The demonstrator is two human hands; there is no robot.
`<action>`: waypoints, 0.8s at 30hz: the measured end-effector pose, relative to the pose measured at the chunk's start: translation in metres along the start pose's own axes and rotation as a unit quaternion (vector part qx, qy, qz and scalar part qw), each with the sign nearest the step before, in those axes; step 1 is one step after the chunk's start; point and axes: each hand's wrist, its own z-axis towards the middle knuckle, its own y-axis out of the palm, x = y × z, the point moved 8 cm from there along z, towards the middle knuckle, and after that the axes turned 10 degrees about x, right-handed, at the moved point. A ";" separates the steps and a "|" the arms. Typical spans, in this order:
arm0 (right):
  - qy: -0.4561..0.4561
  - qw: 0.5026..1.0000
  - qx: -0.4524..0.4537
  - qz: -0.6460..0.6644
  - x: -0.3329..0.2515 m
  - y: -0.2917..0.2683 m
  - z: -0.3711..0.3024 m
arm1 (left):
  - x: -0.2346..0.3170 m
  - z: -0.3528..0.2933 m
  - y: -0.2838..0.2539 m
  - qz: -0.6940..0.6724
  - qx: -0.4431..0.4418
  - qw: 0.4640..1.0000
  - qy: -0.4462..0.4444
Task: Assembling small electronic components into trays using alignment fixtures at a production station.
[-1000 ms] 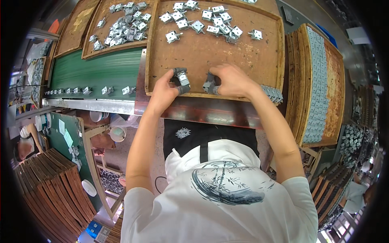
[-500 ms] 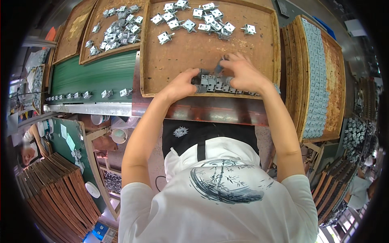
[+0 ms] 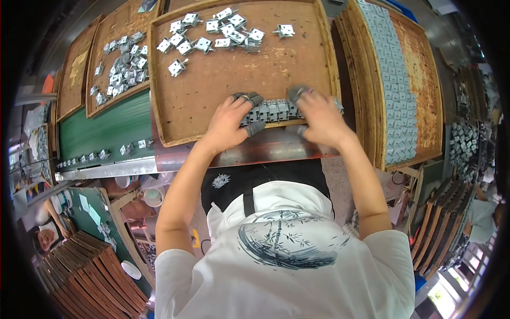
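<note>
Left hand [image 3: 232,119], half curled, clasps the left end of the row of parts [image 3: 273,110], thumb near, fingers far; the right hand [image 3: 321,118], blurred, straddles its right stretch, hold unclear. The row runs left to right along the tray's [image 3: 223,80] near edge. Loose parts [image 3: 203,44] lie far; the left tray [image 3: 121,26] holds a pile [image 3: 123,69], the right tray [image 3: 423,80] packed rows [image 3: 398,90].

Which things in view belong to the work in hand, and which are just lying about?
In the work:
- left hand and right hand, both at the row of metal parts
- wooden tray
- loose metal parts in it

Apparently lying about:
- white bucket
- white disc
- wooden stack, lower left
</note>
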 end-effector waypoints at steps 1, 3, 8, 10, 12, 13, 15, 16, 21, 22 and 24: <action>0.004 1.000 0.001 0.000 0.002 0.002 -0.004 | -0.001 0.000 0.003 -0.004 -0.008 1.000 0.004; -0.021 0.999 -0.029 -0.006 -0.002 0.007 -0.007 | -0.005 0.000 0.002 -0.010 -0.015 1.000 0.005; -0.029 0.998 0.043 0.025 0.004 0.004 0.001 | -0.005 0.002 0.006 -0.020 0.016 0.999 0.019; -0.033 0.996 0.081 0.019 0.005 0.002 0.004 | -0.002 0.004 0.004 -0.011 0.034 0.999 0.036; -0.063 0.993 0.088 0.045 0.001 0.001 0.006 | 0.003 0.002 0.001 -0.002 0.041 0.998 0.044; -0.064 0.993 0.088 0.045 0.002 0.000 0.005 | 0.005 0.002 -0.001 0.007 0.048 0.997 0.052; -0.035 0.993 0.025 0.113 0.009 0.008 0.003 | 0.003 0.000 0.000 0.010 0.046 0.998 0.048; -0.036 0.993 0.024 0.113 0.010 0.010 0.003 | 0.002 -0.001 0.001 0.013 0.044 0.998 0.046; -0.068 0.989 0.071 0.109 0.004 0.005 0.005 | 0.003 0.000 -0.001 0.011 0.059 0.997 0.051; -0.070 0.989 0.069 0.108 0.001 0.003 0.002 | 0.003 -0.001 -0.001 0.018 0.062 0.996 0.055; -0.082 0.996 0.024 0.006 -0.004 0.008 -0.007 | 0.008 -0.004 -0.003 0.070 0.039 0.995 0.053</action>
